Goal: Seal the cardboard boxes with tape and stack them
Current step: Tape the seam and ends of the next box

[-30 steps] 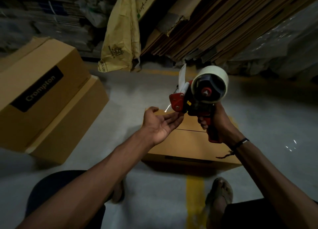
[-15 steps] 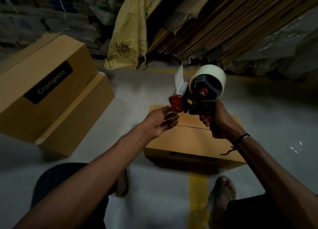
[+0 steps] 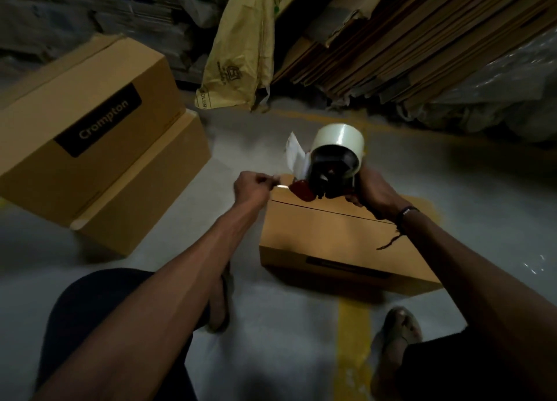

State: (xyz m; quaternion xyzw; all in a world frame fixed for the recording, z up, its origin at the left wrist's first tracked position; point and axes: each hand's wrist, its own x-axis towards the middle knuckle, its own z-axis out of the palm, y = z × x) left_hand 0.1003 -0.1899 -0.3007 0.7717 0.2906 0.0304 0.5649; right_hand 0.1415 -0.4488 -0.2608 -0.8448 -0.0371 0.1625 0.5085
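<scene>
While the unsealed box [image 3: 340, 238] waits on the floor at the feet, the left hand [image 3: 251, 186] pinches the tape end and the right hand [image 3: 372, 191] grips the tape dispenser [image 3: 330, 165] above its seam; next, anchor tape at the edge. Beyond, two stacked boxes [image 3: 90, 135].

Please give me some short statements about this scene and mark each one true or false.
1. The right hand holds the tape gun. True.
2. The box on the floor is already taped. False: its seam is bare.
3. The left hand rests flat on the box. False: it pinches the tape end.
4. Two boxes are stacked at the left. True.
</scene>
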